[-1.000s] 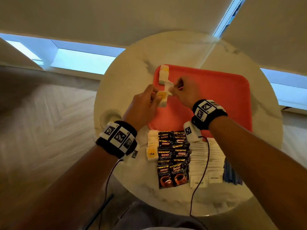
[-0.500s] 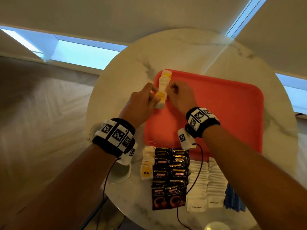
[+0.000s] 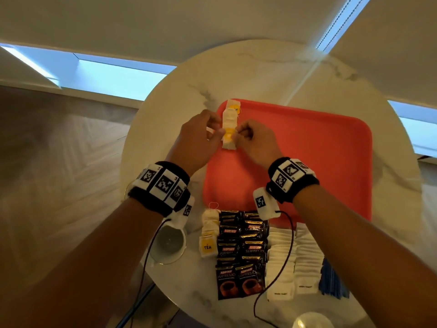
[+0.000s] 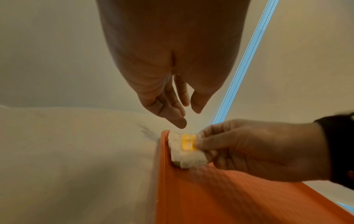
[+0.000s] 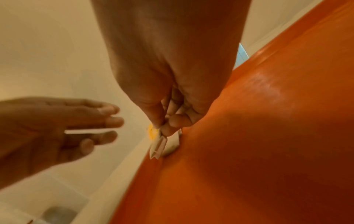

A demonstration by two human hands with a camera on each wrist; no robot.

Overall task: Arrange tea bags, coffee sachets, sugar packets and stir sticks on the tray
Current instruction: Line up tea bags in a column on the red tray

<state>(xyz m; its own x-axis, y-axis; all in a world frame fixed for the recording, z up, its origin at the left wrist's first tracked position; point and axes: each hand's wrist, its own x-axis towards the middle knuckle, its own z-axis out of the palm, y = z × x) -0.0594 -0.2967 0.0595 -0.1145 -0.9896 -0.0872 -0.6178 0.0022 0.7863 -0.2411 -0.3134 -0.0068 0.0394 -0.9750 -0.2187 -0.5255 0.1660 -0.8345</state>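
A short row of white tea bags (image 3: 229,124) with yellow tags lies along the far left edge of the red tray (image 3: 307,162). My right hand (image 3: 238,136) pinches the nearest tea bag (image 5: 158,147) by thumb and forefinger, at its yellow tag (image 4: 188,142), and holds it against the tray's left rim (image 4: 162,151). My left hand (image 3: 212,131) hovers just left of the row with its fingers (image 4: 182,118) straight and loose, holding nothing. In the right wrist view the left hand (image 5: 103,121) is spread above the table beside the tray.
On the round marble table (image 3: 260,72), in front of the tray, lie more tea bags (image 3: 209,233), black coffee sachets (image 3: 241,252), white sugar packets (image 3: 293,259) and blue stir sticks (image 3: 332,280). A cup on a saucer (image 3: 169,242) stands under my left wrist.
Both hands have brought the tea bag down to the row at the tray's left edge. My left hand's fingers have come off it and straightened; my right hand still pinches it.
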